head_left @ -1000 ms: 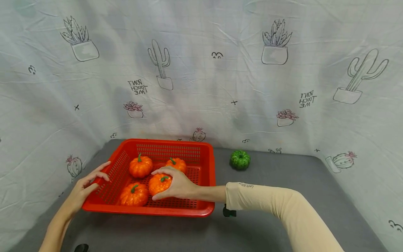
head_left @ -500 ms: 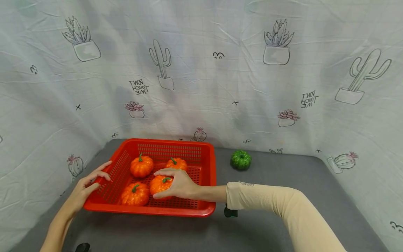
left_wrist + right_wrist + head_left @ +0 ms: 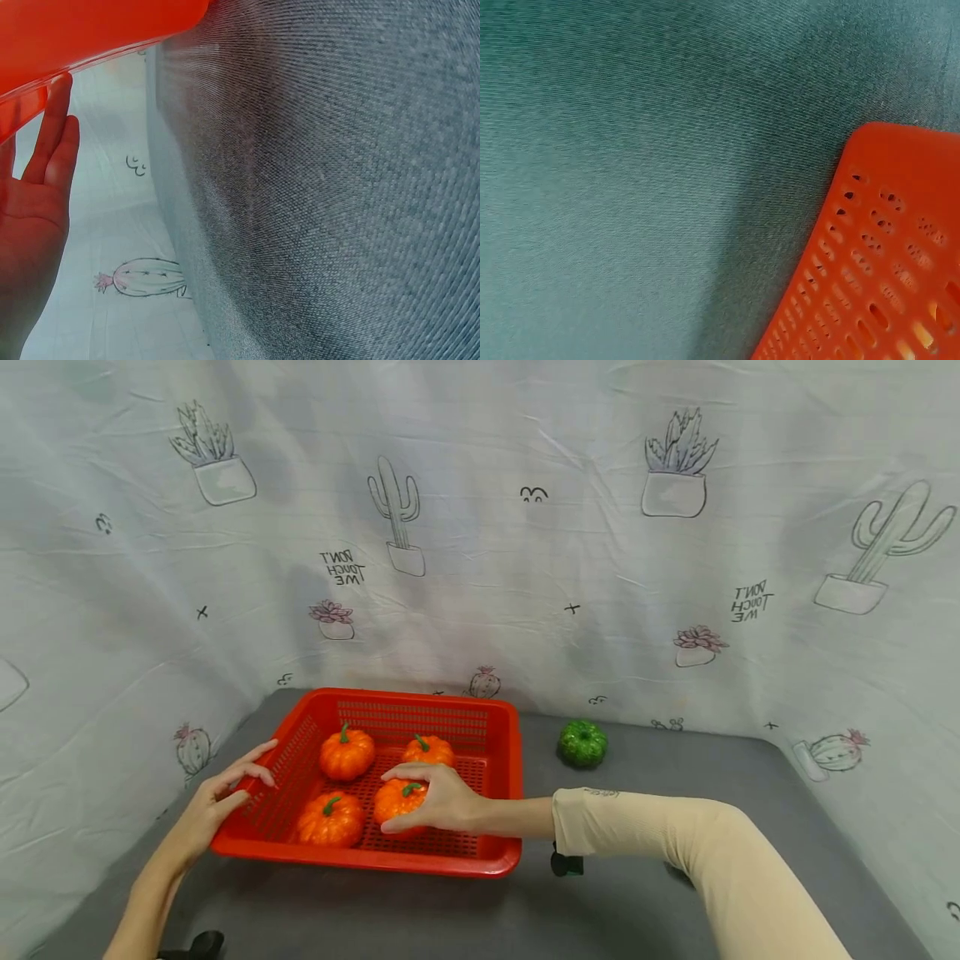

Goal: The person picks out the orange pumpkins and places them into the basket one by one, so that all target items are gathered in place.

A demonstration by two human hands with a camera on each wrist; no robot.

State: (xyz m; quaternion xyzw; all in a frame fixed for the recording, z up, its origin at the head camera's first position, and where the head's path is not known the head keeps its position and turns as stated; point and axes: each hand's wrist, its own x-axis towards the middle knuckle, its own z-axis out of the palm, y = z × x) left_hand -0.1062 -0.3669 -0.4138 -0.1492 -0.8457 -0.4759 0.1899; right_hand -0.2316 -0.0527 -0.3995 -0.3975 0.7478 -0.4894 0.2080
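Note:
A red slotted plastic basket (image 3: pixel 360 858) holds several small orange pumpkins with green stems. My right hand (image 3: pixel 450 802) reaches over its right side and grips the front right pumpkin (image 3: pixel 397 802), thumb in front and fingers behind. Behind that hand sits another pumpkin (image 3: pixel 429 749). To the left are a back pumpkin (image 3: pixel 347 753) and a front pumpkin (image 3: pixel 330 820). My left hand (image 3: pixel 213 810) holds the basket's left rim; in the left wrist view, fingers (image 3: pixel 56 142) touch it from outside. The right wrist view shows the basket's wall (image 3: pixel 877 247), not the hand.
A glittery green pumpkin (image 3: pixel 582 744) stands on the grey table (image 3: pixel 645 768), right of the basket. A dark strap piece (image 3: pixel 566 863) is below the right sleeve. A white cloth (image 3: pixel 480 527) with cactus drawings hangs behind and at the sides.
The whole head view has shifted slightly, so everything appears a little further right. Both hands keep their places on the basket and the pumpkin.

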